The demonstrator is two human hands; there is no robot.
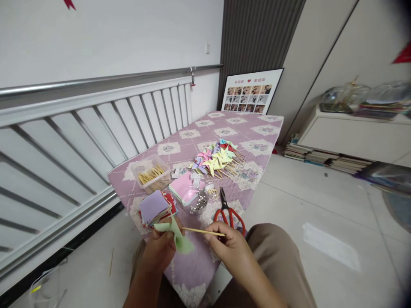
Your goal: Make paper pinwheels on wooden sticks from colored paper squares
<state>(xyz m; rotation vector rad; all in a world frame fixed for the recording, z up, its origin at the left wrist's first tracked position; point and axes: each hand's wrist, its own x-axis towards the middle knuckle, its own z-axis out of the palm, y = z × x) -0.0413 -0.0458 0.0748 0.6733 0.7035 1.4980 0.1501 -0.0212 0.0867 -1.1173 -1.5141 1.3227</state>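
My left hand (162,248) pinches a light green paper pinwheel (182,240) above the near end of the table. A thin wooden stick (197,230) runs from the pinwheel into the fingers of my right hand (227,241), which are closed round it. The stick's left end is hidden at the pinwheel. Just beyond my left hand sits a stack of coloured paper squares (154,207), purple on top. Red-handled scissors (228,211) lie past my right hand. A clear container of small metal fasteners (199,202) stands between them.
A plastic box of wooden sticks (150,171) stands at the left. Pink paper squares (183,186) and a small round tub (212,191) lie mid-table. Several finished pinwheels (218,160) are piled farther back. A white radiator (96,128) runs along the left side.
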